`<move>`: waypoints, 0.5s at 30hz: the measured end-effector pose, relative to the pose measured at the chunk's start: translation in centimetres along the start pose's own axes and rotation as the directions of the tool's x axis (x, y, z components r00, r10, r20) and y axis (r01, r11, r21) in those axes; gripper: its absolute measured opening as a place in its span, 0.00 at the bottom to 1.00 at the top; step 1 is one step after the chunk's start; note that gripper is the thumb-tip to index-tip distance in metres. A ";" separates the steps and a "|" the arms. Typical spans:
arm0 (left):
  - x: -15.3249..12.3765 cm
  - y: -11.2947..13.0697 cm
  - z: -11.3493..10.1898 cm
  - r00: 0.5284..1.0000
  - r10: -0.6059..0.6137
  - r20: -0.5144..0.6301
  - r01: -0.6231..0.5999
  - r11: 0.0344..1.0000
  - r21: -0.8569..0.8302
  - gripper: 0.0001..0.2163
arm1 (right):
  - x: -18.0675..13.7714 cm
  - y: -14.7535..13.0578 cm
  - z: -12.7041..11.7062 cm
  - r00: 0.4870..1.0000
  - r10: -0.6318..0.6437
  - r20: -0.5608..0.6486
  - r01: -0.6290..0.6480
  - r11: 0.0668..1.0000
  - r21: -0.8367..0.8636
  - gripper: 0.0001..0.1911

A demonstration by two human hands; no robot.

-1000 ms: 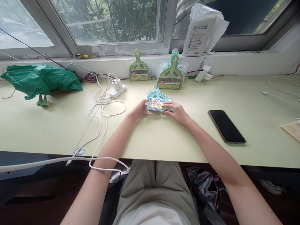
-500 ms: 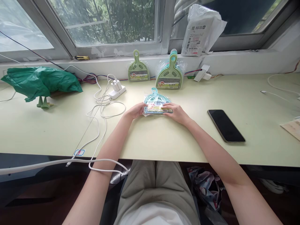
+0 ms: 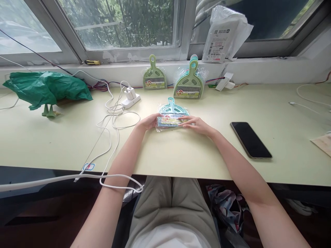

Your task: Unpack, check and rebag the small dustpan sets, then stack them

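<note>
A blue mini dustpan and brush set (image 3: pixel 171 112) in clear plastic wrap lies on the table in front of me, its handle pointing away. My left hand (image 3: pixel 150 122) grips its left edge, thumb on top. On the right side, my right hand (image 3: pixel 197 124) rests with fingers stretched over the label and brush bristles. Behind it, a green dustpan set (image 3: pixel 154 73) leans against the wall. Beside that one stands a stack of green and blue dustpan sets (image 3: pixel 189 81), also wrapped.
A black phone (image 3: pixel 250 139) lies to the right. On the left are a white power strip (image 3: pixel 130 101), tangled white cables (image 3: pixel 117 129) and a green plastic bag (image 3: pixel 46 88). A white parcel (image 3: pixel 219 39) and a yellow box cutter (image 3: pixel 92 62) rest on the sill.
My right hand's fingers have straightened and loosened on the right side of the set. The left hand keeps its hold. The whole view has shifted slightly.
</note>
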State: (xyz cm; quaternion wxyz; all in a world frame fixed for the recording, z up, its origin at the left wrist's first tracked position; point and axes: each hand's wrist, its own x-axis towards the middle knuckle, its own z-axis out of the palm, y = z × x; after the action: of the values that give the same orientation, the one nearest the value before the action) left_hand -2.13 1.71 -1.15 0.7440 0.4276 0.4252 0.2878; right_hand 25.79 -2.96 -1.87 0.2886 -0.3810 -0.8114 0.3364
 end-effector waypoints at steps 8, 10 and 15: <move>-0.4 -0.3 0.5 0.998 0.021 0.066 -0.024 0.998 0.050 0.18 | 0.6 0.3 1.3 0.916 0.088 -0.391 -0.087 0.996 0.019 0.16; -0.2 -0.5 0.5 0.995 0.029 0.096 -0.034 0.998 0.055 0.21 | 0.8 0.5 1.7 0.883 0.079 -0.464 -0.106 0.994 -0.033 0.15; -0.4 -0.4 0.9 0.990 0.088 0.111 -0.101 0.989 0.110 0.37 | 1.2 1.2 2.2 0.838 0.077 -0.540 -0.159 0.982 -0.106 0.12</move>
State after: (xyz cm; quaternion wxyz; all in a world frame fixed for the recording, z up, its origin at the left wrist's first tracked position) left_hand -1.51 0.86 -1.06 0.7251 0.5042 0.3803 0.2746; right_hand 24.07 -2.18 -3.86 0.4525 -0.5288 -0.6967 0.1738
